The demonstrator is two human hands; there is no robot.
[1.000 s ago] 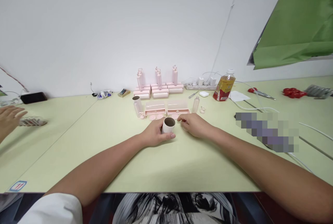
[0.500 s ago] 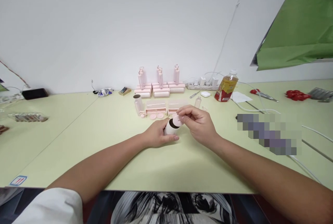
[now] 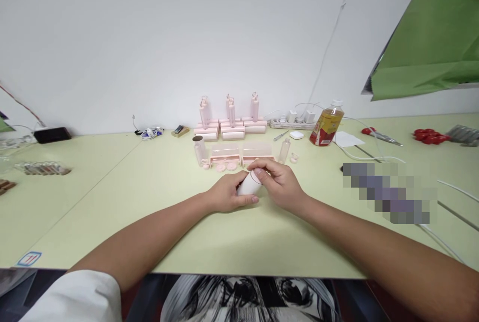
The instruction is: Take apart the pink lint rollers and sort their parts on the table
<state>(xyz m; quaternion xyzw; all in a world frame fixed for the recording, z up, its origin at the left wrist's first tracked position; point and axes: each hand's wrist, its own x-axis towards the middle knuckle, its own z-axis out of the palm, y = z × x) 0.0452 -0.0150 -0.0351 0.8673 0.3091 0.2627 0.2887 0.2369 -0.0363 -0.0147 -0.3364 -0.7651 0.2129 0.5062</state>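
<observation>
My left hand (image 3: 224, 195) is wrapped round a short white roll (image 3: 248, 186) lying tilted on the pale green table (image 3: 157, 212). My right hand (image 3: 281, 184) pinches a round pink cap (image 3: 256, 176) and presses it against the roll's open end. Just beyond the hands lie two clear-lidded pink cases (image 3: 241, 153), loose pink discs (image 3: 226, 166) and an upright roll (image 3: 199, 149).
Stacked pink parts with upright handles (image 3: 230, 121) stand by the wall. A bottle of amber liquid (image 3: 326, 124), a power strip (image 3: 291, 122), cables, a red-handled tool (image 3: 378, 135) and red pieces (image 3: 428, 135) lie right. A black device (image 3: 52, 135) and small packets (image 3: 43, 167) lie left.
My right hand picked a pink cap up from in front of the cases and brought it onto the roll's open end. Another person's hand at the far left has gone from view.
</observation>
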